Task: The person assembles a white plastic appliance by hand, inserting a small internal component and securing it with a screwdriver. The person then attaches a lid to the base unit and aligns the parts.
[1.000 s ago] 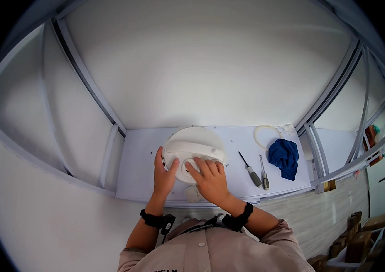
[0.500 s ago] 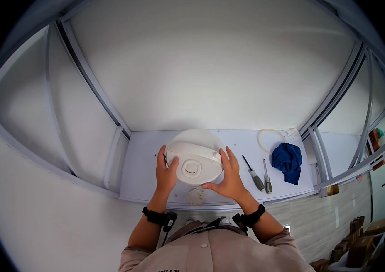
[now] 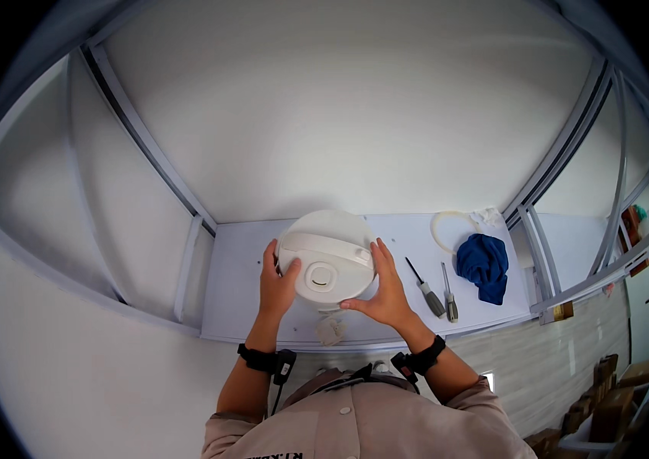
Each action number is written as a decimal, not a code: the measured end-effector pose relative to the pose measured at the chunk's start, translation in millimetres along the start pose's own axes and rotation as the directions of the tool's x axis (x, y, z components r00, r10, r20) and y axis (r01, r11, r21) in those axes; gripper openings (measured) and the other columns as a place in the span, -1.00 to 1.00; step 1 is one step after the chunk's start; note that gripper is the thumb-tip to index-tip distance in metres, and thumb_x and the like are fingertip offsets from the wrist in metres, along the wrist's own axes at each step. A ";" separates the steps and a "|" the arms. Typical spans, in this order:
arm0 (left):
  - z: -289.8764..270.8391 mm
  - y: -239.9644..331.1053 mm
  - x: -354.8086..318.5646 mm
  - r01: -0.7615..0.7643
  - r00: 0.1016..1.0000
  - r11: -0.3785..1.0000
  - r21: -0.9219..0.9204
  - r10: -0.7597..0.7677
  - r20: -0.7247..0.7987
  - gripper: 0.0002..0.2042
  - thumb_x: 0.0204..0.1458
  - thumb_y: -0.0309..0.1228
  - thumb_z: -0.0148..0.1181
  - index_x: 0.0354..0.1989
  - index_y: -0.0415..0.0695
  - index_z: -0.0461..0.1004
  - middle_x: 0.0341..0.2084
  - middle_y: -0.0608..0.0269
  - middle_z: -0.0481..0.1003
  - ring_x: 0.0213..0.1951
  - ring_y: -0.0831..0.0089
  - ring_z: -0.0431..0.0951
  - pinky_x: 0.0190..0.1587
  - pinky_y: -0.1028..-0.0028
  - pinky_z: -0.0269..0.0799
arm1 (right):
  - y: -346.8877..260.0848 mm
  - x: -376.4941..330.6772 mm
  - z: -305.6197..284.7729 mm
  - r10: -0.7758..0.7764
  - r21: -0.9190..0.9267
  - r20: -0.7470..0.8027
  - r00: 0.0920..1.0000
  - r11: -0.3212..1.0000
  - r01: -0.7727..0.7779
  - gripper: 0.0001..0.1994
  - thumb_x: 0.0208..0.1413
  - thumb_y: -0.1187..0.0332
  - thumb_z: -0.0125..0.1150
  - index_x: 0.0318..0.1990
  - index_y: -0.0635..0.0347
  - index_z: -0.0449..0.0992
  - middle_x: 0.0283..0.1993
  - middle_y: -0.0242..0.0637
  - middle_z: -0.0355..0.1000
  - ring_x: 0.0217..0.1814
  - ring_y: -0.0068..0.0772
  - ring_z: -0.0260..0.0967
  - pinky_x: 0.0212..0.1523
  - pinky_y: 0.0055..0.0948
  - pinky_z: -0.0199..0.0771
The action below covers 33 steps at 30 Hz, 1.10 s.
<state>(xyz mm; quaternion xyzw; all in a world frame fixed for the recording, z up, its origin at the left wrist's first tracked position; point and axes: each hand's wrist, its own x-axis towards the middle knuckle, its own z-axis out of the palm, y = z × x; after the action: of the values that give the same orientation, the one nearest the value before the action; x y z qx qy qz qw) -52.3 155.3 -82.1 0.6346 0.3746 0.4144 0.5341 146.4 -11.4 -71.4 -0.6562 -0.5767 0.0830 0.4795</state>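
Head view shows me both hands on a round white appliance (image 3: 326, 260) that sits on the pale worktop (image 3: 236, 291), close to its near edge. My left hand (image 3: 277, 284) is pressed flat against its left side, fingers up along the rim. My right hand (image 3: 385, 294) cups the right side with the fingers spread. Neither hand is closed tight around it; they just hold it between them.

I think the smooth round body could slip, because open palms do not grip much. If one hand pushes harder, it could spin or tip toward me and fall off the edge. A small white piece (image 3: 330, 330) lies just below it, right at the edge, and a bump could knock it to the floor.

Two screwdrivers (image 3: 437, 292) lie to the right, near my right hand, with a blue cloth (image 3: 483, 264) and a white ring (image 3: 447, 228) beyond. A wide swing of my right elbow could roll the screwdrivers away.
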 end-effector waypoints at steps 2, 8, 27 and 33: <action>-0.9 0.5 2.5 -0.004 1.000 1.000 0.014 0.004 -0.008 -0.30 0.24 -0.36 0.23 0.49 -0.32 0.09 0.33 -0.14 0.35 0.28 0.14 0.44 0.30 0.27 0.38 | -1.3 0.1 1.6 0.010 0.046 -0.024 1.000 0.999 -0.009 0.35 -0.38 -0.14 0.75 0.50 0.41 0.04 0.54 0.35 -0.01 0.62 0.31 -0.06 0.51 0.02 0.13; -3.1 1.6 9.7 0.014 1.000 1.000 0.017 -0.014 -0.013 -0.30 0.21 -0.37 0.24 0.48 -0.31 0.11 0.29 -0.12 0.38 0.24 0.15 0.47 0.25 0.26 0.43 | -3.2 1.2 1.4 0.018 0.058 -0.066 0.998 0.998 -0.014 0.29 -0.36 -0.11 0.75 0.47 0.39 0.10 0.49 0.34 0.06 0.56 0.32 0.05 0.47 0.01 0.23; -7.8 -7.7 28.1 0.064 0.998 0.996 0.060 -0.065 0.003 -0.28 0.19 -0.37 0.27 0.49 -0.33 0.12 0.28 -0.11 0.39 0.24 0.19 0.46 0.25 0.29 0.42 | -1.7 8.7 -2.6 0.065 0.093 -0.091 0.994 0.994 -0.056 0.18 -0.33 -0.04 0.76 0.42 0.37 0.20 0.42 0.21 0.21 0.46 0.23 0.22 0.41 -0.05 0.32; -0.9 5.5 16.2 0.079 0.997 0.996 0.042 -0.079 -0.017 -0.29 0.20 -0.38 0.26 0.50 -0.31 0.13 0.27 -0.12 0.41 0.22 0.18 0.49 0.23 0.28 0.44 | 3.4 6.2 -5.4 0.014 0.090 -0.117 0.993 0.996 -0.003 0.13 -0.32 -0.01 0.76 0.41 0.32 0.25 0.43 0.21 0.20 0.47 0.23 0.20 0.41 -0.03 0.33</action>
<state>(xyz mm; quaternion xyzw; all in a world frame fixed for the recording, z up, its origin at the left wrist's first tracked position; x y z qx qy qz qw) -46.9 169.7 -74.5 0.6275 0.4121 0.3897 0.5335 154.2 -8.7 -68.3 -0.6401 -0.5404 0.0720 0.5413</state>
